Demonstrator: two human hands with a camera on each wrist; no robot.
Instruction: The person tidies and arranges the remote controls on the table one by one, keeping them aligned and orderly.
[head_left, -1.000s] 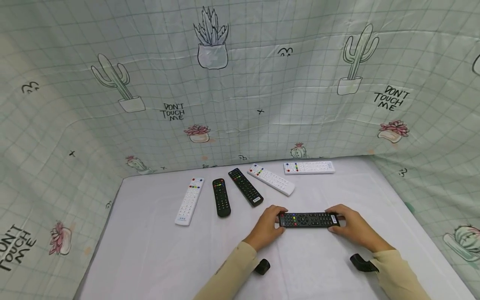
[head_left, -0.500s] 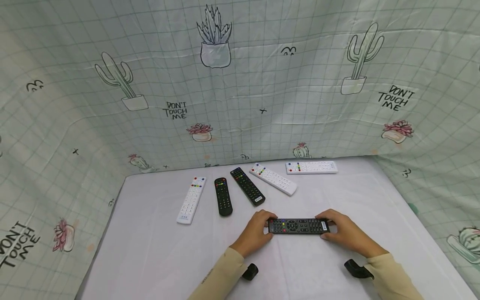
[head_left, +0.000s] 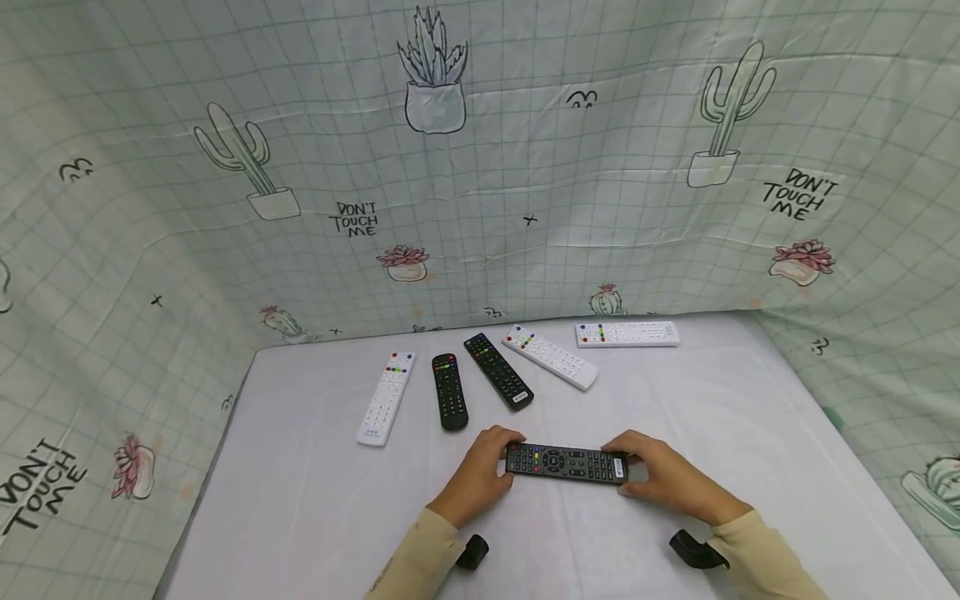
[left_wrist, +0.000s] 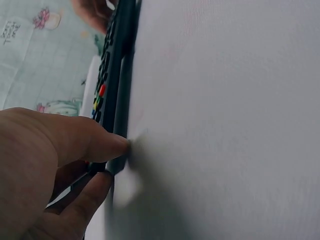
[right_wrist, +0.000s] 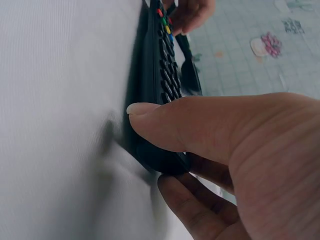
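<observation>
A black remote control (head_left: 567, 463) lies crosswise, button side up, close over the white tabletop, its right end slightly nearer the person. My left hand (head_left: 477, 472) grips its left end, thumb on the near edge and fingers at the far side. At the other end, marked by a small white label, my right hand (head_left: 660, 477) pinches it the same way. In the left wrist view the thumb (left_wrist: 107, 145) presses the side of the remote near its coloured buttons. The right wrist view has the thumb (right_wrist: 165, 122) along the remote's edge, with fingers curled under its end.
Behind the hands lie a white remote (head_left: 386, 400), a black remote (head_left: 450, 392), another black remote (head_left: 498, 372), a slanted white remote (head_left: 551, 357) and a white remote (head_left: 627, 334) set crosswise at the back. A cactus-print cloth (head_left: 495, 167) walls the table (head_left: 300, 500).
Both hands have moved the black remote leftward and toward the person, and its right end has swung slightly nearer. The other remotes stay put on the table; the head view has shifted a little.
</observation>
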